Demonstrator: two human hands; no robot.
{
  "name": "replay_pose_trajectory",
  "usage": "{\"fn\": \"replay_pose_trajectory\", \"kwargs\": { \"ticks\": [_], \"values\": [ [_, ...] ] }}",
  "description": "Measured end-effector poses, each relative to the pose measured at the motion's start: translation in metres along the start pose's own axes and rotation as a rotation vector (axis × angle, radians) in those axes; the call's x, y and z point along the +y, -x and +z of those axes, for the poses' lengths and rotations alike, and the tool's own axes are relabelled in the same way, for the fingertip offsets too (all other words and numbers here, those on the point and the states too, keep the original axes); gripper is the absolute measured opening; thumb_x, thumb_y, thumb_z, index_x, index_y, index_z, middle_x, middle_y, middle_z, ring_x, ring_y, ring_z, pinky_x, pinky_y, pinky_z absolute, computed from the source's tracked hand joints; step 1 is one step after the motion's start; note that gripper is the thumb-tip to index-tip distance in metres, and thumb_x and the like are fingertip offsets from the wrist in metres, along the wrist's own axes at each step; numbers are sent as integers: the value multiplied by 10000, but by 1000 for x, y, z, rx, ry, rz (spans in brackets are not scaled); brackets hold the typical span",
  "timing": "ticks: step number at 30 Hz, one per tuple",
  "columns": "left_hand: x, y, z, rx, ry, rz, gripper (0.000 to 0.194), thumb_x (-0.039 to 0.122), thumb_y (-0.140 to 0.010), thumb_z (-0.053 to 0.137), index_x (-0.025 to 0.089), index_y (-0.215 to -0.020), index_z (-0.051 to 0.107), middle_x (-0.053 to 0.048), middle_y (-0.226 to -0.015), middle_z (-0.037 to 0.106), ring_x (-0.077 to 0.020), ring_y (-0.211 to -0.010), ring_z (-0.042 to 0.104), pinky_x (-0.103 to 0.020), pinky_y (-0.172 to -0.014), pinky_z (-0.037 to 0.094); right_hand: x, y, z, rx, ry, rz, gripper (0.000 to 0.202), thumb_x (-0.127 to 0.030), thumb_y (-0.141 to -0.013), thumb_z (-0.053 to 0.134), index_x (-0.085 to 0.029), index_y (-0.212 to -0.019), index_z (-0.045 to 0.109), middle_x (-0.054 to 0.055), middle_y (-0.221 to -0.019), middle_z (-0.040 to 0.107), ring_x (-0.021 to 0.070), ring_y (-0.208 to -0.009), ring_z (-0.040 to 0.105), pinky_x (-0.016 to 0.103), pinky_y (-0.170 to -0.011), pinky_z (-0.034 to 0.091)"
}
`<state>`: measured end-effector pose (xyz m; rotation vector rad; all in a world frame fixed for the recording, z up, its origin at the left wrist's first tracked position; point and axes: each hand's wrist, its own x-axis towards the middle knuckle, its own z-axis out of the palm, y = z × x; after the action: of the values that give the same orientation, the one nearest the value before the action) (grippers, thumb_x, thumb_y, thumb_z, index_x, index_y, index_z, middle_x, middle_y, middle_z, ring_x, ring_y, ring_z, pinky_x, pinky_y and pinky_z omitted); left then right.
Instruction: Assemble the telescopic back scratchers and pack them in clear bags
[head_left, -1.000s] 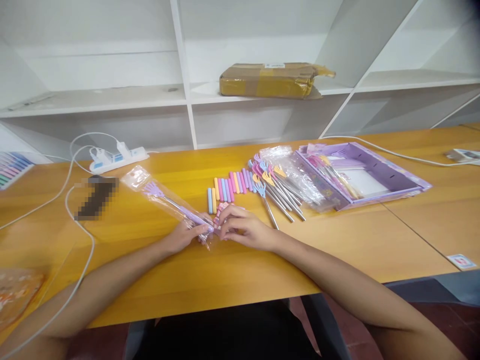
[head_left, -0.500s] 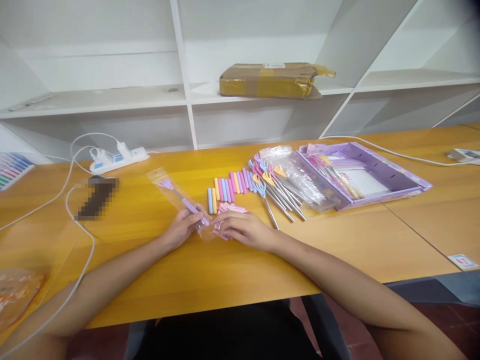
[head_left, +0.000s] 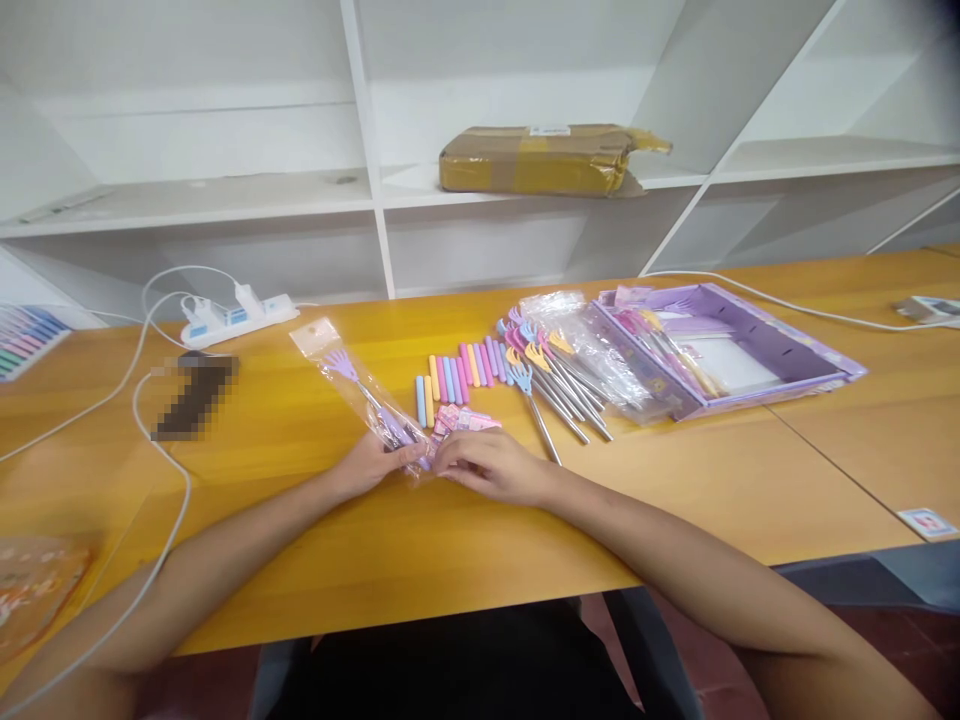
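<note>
My left hand (head_left: pixel 375 462) is closed round the lower part of a clear plastic bag (head_left: pixel 315 343). Inside the bag lies a purple hand-shaped scratcher (head_left: pixel 343 366), slanting up to the left. My right hand (head_left: pixel 495 465) has its fingers bent together at the bag's lower end; what they pinch, if anything, is hidden. Pink cards (head_left: pixel 457 418) lie just behind my right hand. Beyond them stands a row of coloured handles (head_left: pixel 452 380). To the right are several metal rods with coloured hand-shaped heads (head_left: pixel 555 385).
A purple box (head_left: pixel 780 345) with wrapped scratchers sits at the right, beside clear bags (head_left: pixel 600 350). A power strip (head_left: pixel 240 320) and white cables are at the left, near a pixelated dark object (head_left: pixel 196 395). A taped carton (head_left: pixel 540 162) rests on the shelf.
The bag and purple scratcher have shifted slightly, and the scratcher's handle now sits lower inside the bag. My left hand's grip has changed, and my right fingers have curled in more.
</note>
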<state>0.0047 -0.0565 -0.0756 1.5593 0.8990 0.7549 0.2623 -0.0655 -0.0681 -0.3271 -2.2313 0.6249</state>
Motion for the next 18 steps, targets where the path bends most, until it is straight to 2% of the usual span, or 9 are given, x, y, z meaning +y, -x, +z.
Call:
{"fn": "replay_pose_trajectory", "kwargs": {
  "ticks": [7,10,13,16,18],
  "values": [
    [5,2,4,-65,8,42,317,487,-941,760,177,-992,723,-29,-911,707,-164,-814,652,-292,-778,542,-1,-1,1,52,-11,-21,72,-202,-1016,695,-206,-1085,712,84,-1049,714,161,-972,706,293,-852,607],
    [8,3,7,-93,10,87,297,472,-953,752,177,-982,723,-37,-912,700,-170,-827,656,-296,-783,543,-2,-2,1,70,30,19,57,-219,-1026,680,-213,-1079,700,80,-1049,695,172,-964,684,314,-845,594],
    [7,5,8,-181,43,91,272,458,-1002,692,187,-1002,711,-25,-839,679,-167,-760,649,-302,-749,545,-2,-2,1,54,55,89,38,-245,-1037,665,-221,-1058,685,72,-1034,700,181,-953,678,323,-827,582],
    [5,7,7,-232,34,97,275,453,-1037,635,195,-1076,724,-57,-916,720,-201,-855,690,-344,-831,565,-2,-1,3,29,83,113,54,-263,-1054,640,-226,-1046,678,61,-1015,725,170,-911,686,307,-790,572],
    [5,9,6,-236,9,110,268,439,-1022,661,188,-1080,736,-78,-981,740,-223,-936,700,-359,-882,562,-2,0,5,34,108,116,64,-269,-1056,637,-225,-1033,678,58,-1011,740,166,-896,693,299,-777,566]
  ]
}}
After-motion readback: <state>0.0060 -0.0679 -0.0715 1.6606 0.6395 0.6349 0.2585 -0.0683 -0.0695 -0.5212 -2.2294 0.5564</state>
